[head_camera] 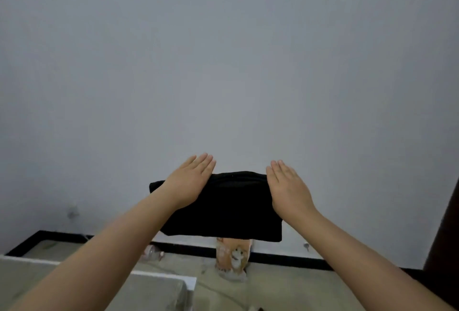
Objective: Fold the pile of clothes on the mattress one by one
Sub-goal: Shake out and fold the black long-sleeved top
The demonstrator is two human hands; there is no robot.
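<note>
Cloth (223,209) btwn L/R hands

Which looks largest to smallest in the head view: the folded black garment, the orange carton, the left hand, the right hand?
1. Folded black garment.
2. Left hand and right hand: alike, so unranked.
3. Orange carton, though it stands farther off and the garment hides its top.

A sparse home bedroom: plain grey wall (223,62), black skirting board (285,258), mattress corner (154,286), printed bag (233,256) on the floor (298,286).
</note>
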